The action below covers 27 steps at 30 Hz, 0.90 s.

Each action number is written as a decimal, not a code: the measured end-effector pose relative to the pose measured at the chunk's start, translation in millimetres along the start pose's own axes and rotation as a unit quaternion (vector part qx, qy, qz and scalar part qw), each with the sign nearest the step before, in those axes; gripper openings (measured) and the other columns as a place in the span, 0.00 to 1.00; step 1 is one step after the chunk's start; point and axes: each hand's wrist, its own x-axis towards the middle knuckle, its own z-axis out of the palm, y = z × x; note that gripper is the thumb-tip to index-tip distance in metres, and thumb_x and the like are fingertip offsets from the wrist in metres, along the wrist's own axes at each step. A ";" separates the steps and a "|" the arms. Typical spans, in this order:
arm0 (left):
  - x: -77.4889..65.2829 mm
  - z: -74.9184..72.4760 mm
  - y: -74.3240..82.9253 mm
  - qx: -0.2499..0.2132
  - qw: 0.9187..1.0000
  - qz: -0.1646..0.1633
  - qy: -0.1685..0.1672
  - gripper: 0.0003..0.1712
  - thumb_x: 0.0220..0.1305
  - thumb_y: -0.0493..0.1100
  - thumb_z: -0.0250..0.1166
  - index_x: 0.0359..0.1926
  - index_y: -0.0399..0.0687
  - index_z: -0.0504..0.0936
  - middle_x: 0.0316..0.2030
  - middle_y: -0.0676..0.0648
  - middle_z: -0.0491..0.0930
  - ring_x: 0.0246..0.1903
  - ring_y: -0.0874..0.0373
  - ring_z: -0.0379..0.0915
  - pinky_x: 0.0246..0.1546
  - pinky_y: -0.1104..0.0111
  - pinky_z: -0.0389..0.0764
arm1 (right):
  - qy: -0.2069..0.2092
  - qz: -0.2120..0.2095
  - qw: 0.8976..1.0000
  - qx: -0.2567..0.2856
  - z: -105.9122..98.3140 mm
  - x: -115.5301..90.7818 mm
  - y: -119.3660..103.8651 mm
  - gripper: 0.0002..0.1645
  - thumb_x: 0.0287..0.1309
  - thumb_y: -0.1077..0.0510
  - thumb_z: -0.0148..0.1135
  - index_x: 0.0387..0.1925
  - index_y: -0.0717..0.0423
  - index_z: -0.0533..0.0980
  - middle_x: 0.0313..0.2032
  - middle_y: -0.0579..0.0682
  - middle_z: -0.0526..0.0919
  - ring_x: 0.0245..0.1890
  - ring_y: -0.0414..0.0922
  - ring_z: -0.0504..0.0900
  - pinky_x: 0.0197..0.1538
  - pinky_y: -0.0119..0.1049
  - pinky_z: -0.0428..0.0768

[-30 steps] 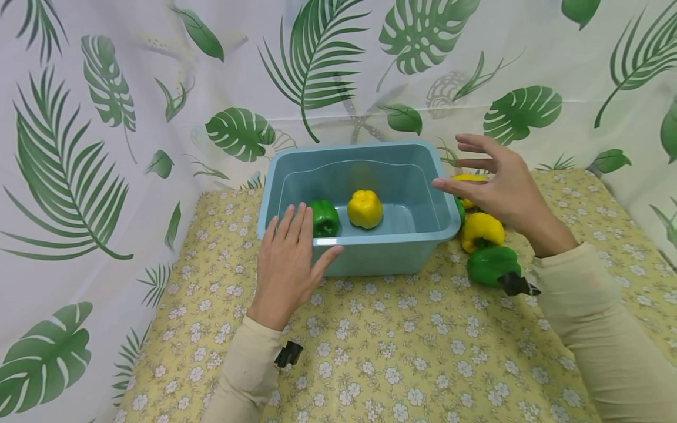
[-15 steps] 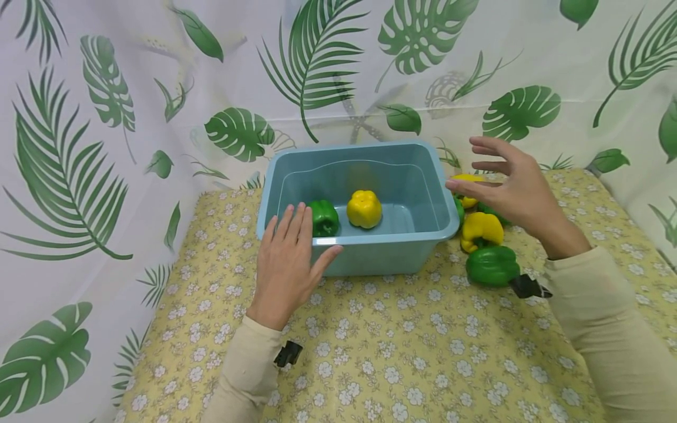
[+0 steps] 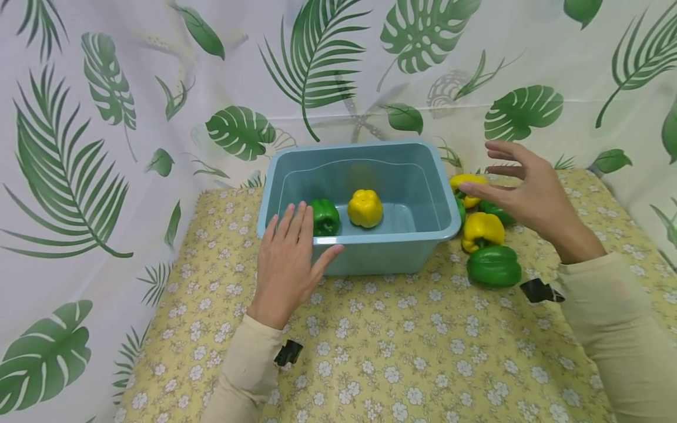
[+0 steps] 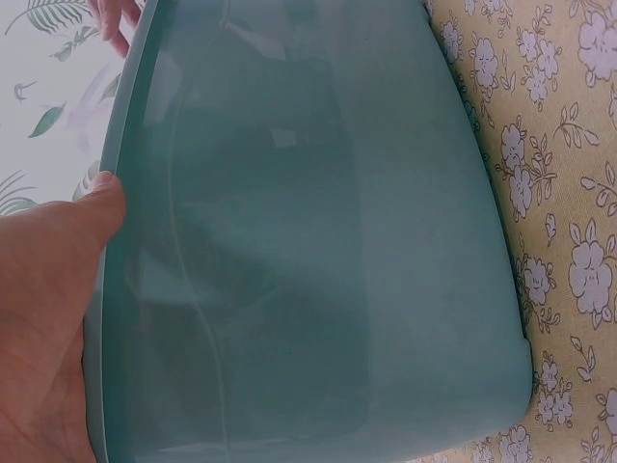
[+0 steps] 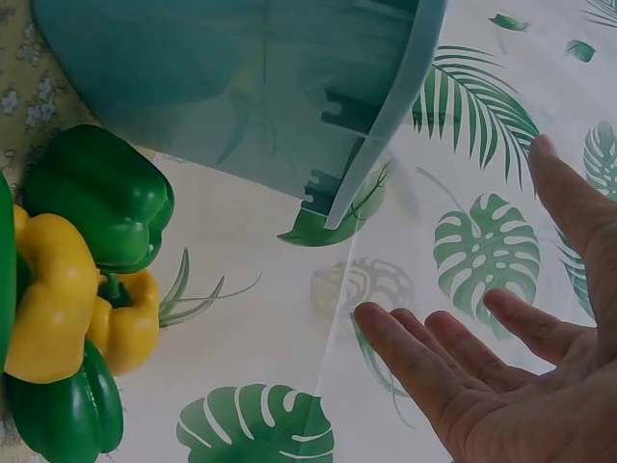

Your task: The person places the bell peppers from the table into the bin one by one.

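Note:
A blue plastic bin (image 3: 381, 259) holds a green bell pepper (image 3: 325, 218) and a yellow bell pepper (image 3: 365, 208). My left hand (image 3: 285, 261) rests on its near rim with straight fingers, partly covering the green pepper; the left wrist view shows the thumb (image 4: 101, 203) against the rim. To the right of the bin, my right hand (image 3: 536, 197) hovers with spread, slightly bent fingers and holds nothing. Below and left of it lie several peppers: a yellow one (image 3: 483, 229), a green one (image 3: 494, 267), a farther yellow one (image 3: 465, 187) and partly hidden green ones.
A yellow floral cloth (image 3: 370, 352) covers the table. Behind it and to the sides hangs a white curtain (image 3: 174, 135) with green leaf prints. In the right wrist view, the pepper cluster (image 5: 60, 289) sits beside the bin's end wall (image 5: 222, 96).
My right hand has moved right, away from the bin's right rim, uncovering more of the peppers there. My left hand and the bin with its two peppers have stayed put.

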 end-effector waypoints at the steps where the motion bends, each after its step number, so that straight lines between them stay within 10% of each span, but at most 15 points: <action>1: 0.0 0.1 0.0 0.000 1.000 0.000 -0.002 0.51 0.71 0.70 0.54 0.76 0.35 0.60 0.74 0.38 0.62 0.74 0.45 0.56 0.77 0.52 0.50 | 0.001 0.000 1.000 -0.001 -0.5 -0.4 1.3 0.49 0.60 0.45 0.73 0.78 0.42 0.59 0.74 0.55 0.63 0.66 0.62 0.71 0.57 0.52 0.81; 8: 0.0 0.4 0.0 0.000 1.000 -0.004 -0.008 0.51 0.71 0.70 0.54 0.77 0.35 0.59 0.74 0.38 0.62 0.75 0.45 0.55 0.77 0.52 0.50 | -0.001 0.000 1.000 0.001 -4.4 -1.9 10.0 0.48 0.60 0.47 0.73 0.78 0.40 0.60 0.75 0.55 0.62 0.66 0.63 0.71 0.40 0.15 0.73; 17: -0.7 -0.5 0.1 0.000 1.000 -0.003 -0.005 0.51 0.70 0.70 0.54 0.76 0.34 0.60 0.74 0.38 0.62 0.75 0.45 0.55 0.77 0.53 0.50 | -0.004 0.021 1.000 -0.017 -9.5 -7.0 19.1 0.50 0.62 0.45 0.71 0.79 0.43 0.58 0.75 0.56 0.60 0.67 0.65 0.69 0.56 0.68 0.74; 27: 0.0 -1.5 0.6 0.003 1.000 -0.006 -0.016 0.52 0.71 0.71 0.53 0.77 0.35 0.58 0.74 0.38 0.61 0.75 0.45 0.54 0.77 0.53 0.48 | 0.006 0.023 0.999 -0.029 -12.1 -11.3 30.5 0.51 0.62 0.45 0.71 0.79 0.50 0.57 0.75 0.59 0.59 0.67 0.69 0.68 0.54 0.71 0.74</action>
